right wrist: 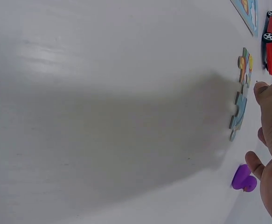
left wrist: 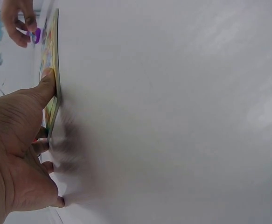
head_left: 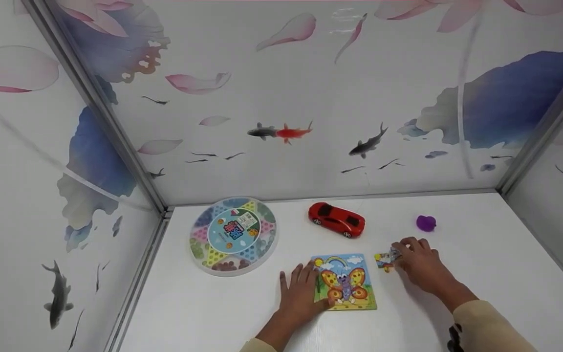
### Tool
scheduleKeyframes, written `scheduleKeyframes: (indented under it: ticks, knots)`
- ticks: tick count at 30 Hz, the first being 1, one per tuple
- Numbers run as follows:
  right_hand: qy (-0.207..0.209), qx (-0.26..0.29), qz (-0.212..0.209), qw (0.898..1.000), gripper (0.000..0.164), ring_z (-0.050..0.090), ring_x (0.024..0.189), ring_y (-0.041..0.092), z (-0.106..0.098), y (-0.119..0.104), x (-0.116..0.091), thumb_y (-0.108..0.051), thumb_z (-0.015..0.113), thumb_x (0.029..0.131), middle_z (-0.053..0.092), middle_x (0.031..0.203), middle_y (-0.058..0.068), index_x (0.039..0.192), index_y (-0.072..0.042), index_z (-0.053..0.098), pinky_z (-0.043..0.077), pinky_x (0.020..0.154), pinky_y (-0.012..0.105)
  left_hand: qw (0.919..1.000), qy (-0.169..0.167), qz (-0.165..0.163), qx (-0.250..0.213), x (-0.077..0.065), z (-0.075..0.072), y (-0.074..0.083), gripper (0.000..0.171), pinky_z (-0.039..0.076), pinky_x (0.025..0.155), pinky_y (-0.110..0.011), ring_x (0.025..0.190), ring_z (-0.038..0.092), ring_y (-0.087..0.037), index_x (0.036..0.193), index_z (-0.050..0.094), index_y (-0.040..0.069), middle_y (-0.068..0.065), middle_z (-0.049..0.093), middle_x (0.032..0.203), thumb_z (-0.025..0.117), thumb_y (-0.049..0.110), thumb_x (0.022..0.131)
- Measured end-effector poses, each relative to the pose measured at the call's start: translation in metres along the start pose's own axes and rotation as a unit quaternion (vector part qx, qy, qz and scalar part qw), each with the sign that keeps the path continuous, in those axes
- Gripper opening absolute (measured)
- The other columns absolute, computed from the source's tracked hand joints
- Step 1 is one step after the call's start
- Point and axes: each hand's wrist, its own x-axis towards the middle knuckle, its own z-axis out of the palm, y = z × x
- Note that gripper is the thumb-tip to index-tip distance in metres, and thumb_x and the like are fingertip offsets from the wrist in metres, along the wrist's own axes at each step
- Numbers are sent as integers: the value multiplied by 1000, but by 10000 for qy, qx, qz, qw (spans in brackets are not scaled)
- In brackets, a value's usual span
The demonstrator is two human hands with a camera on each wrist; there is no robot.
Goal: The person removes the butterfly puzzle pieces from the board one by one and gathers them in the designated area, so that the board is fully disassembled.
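My left hand point(head_left: 300, 292) rests at the left side of a square butterfly jigsaw board point(head_left: 355, 261). Its thumb point(left wrist: 48, 79) lies on the board's face near the lower edge, while the fingers spread along the left side. In the head view, my right hand point(head_left: 421, 264) is over small loose puzzle pieces point(head_left: 382, 262) to the right of the board. Two of these pieces, one of them blue point(right wrist: 240, 111), lie flat on the table in the right wrist view. The right thumb point(right wrist: 261, 88) is close beside them, with the fingers bent loosely.
Behind the board stands a red toy car point(head_left: 336, 220). A round Chinese checkers box point(head_left: 233, 236) lies at the back left. A small purple toy point(head_left: 426, 223) sits beyond my right hand. Printed panels point(head_left: 311, 166) wall the white table at the back and sides.
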Motion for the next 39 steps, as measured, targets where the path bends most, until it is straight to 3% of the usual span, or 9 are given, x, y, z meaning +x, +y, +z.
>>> scheduleKeyframes:
  ticks: [17,29,39]
  knots:
    - [127,29,116,9998,52,56,125,54,-12,36,-15,-2,76,100,59,141,28,150,-2,60,56,88,77,9999,83,42,-71,0,1,0,93,15,135,-77,168,30,-33,165,49,17,-3,37,180,82,63,91]
    - [-128,145,462,9987,55,51,131,58,-6,48,-22,-2,72,103,55,147,31,155,-1,54,52,97,83,10000,-2,-13,-97,0,1,0,92,14,135,-76,169,29,-32,165,48,19,-1,35,181,82,63,92]
    - [-95,202,527,9984,34,53,130,58,0,53,-25,-3,67,106,58,147,31,139,3,64,54,95,80,10000,-28,4,-90,1,2,-1,91,14,135,-76,169,28,-33,165,47,19,-1,34,182,82,62,93]
